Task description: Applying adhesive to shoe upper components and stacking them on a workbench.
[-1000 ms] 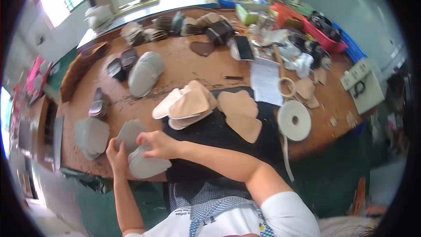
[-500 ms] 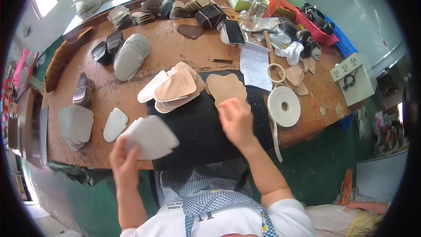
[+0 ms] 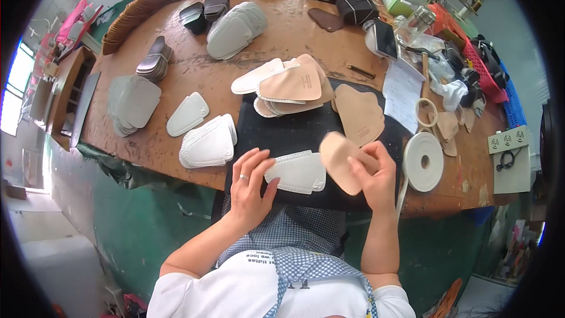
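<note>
On the black mat lies a white leather piece with a stitched or perforated edge. My left hand rests at its left end, fingers stretched out and thumb near the piece's lower corner. Pinched in my right hand is a tan leather piece, tilted above the right end of the white one. Behind it is a stack of tan pieces. A mixed pile of tan and white pieces sits at the mat's far edge. White pieces are stacked left of my left hand.
To the right stand a white tape roll, a written paper sheet, a hammer and a phone. Grey-white pieces and a long brown stack lie on the left. A control box is at the right edge.
The white piece from my left hand now lies on the mat. My right hand has lifted a tan piece and brought it nearer. The view has shifted leftward.
</note>
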`<state>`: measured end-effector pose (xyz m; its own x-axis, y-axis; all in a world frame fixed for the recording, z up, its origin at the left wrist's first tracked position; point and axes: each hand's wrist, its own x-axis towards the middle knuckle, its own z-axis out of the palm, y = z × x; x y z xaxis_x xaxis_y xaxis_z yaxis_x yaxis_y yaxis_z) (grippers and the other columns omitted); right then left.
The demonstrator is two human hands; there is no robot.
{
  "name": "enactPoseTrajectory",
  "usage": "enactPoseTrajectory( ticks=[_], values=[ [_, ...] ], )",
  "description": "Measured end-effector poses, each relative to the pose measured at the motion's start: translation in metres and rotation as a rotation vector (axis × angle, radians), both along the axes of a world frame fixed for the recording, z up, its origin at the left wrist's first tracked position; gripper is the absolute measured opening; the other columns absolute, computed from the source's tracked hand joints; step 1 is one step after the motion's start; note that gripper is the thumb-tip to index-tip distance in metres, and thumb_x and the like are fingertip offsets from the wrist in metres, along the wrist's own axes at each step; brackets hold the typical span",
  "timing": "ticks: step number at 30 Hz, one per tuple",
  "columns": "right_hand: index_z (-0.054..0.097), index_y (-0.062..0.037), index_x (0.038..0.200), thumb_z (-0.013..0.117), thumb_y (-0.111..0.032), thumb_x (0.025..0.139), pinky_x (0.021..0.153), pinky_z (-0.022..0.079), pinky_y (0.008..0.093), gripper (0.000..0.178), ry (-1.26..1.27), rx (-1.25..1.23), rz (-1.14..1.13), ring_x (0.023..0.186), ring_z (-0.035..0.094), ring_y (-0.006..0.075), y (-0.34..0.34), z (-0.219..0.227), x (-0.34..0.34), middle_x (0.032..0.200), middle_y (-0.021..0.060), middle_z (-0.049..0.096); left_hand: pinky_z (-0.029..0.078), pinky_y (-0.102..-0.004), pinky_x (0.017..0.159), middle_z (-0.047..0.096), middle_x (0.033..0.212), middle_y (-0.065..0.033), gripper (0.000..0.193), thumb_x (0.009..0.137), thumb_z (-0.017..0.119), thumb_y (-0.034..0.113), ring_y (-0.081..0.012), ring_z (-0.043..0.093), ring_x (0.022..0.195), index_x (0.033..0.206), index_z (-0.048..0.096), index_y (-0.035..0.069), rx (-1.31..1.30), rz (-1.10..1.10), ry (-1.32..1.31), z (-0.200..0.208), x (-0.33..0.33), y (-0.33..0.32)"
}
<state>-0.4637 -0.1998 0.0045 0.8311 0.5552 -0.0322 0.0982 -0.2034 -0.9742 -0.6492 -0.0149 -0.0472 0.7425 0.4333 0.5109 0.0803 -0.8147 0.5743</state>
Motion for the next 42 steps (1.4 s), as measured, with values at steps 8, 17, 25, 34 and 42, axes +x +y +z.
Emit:
enactPoseTrajectory(
  ticks=[8, 17, 25, 34, 42],
  values=[
    [0.065, -0.0014, 0.098, 0.079, -0.010, 0.087, 0.074, 0.053, 0.0258, 0.020, 0.140, -0.109, 0.265, 0.081, 0.064, 0.0096, 0.042, -0.025, -0.026, 0.086, 0.0030, 0.070, 0.042, -0.0530, 0.108, 0.063, 0.126, -0.0090, 0.038, 0.076, 0.079, 0.008, -0.0330, 0.052, 0.124, 0.114, 0.075, 0.011, 0.182, -0.028, 0.110, -0.025, -0.046, -0.011],
    [0.065, -0.0001, 0.097, 0.078, -0.011, 0.088, 0.073, 0.055, 0.0276, 0.019, 0.036, -0.189, 0.314, 0.080, 0.066, 0.0107, 0.060, -0.033, -0.025, 0.086, 0.0065, 0.072, 0.037, -0.0537, 0.113, 0.062, 0.130, -0.0077, 0.038, 0.078, 0.078, 0.010, -0.0326, 0.051, 0.127, 0.116, 0.076, 0.013, 0.120, -0.012, 0.089, -0.040, -0.053, -0.011],
    [0.064, 0.0013, 0.102, 0.079, -0.006, 0.086, 0.072, 0.055, 0.0238, 0.023, 0.097, -0.178, 0.262, 0.078, 0.067, 0.0088, 0.050, -0.027, -0.008, 0.087, 0.0062, 0.073, 0.027, -0.0554, 0.121, 0.056, 0.148, -0.0101, 0.041, 0.080, 0.073, 0.007, -0.0322, 0.045, 0.141, 0.120, 0.064, 0.000, 0.228, -0.165, 0.293, -0.019, -0.043, -0.006],
    [0.063, 0.0019, 0.106, 0.077, -0.006, 0.086, 0.066, 0.054, 0.0246, 0.025, -0.084, -0.286, 0.299, 0.070, 0.065, 0.0098, 0.044, -0.030, 0.003, 0.081, 0.0074, 0.069, 0.027, -0.0551, 0.121, 0.057, 0.144, -0.0192, 0.048, 0.083, 0.077, 0.023, -0.0338, 0.050, 0.136, 0.122, 0.064, -0.002, 0.293, -0.124, 0.330, -0.002, 0.000, -0.007],
    [0.064, -0.0011, 0.101, 0.072, -0.012, 0.090, 0.064, 0.055, 0.0346, 0.018, -0.208, -0.353, 0.253, 0.067, 0.069, 0.0232, 0.042, -0.028, -0.001, 0.076, 0.0105, 0.068, 0.009, -0.0520, 0.127, 0.021, 0.165, -0.0268, 0.134, 0.068, 0.069, 0.076, -0.0390, 0.015, 0.156, 0.157, 0.019, -0.011, 0.220, -0.502, 0.571, 0.000, 0.034, -0.017]
  ],
)
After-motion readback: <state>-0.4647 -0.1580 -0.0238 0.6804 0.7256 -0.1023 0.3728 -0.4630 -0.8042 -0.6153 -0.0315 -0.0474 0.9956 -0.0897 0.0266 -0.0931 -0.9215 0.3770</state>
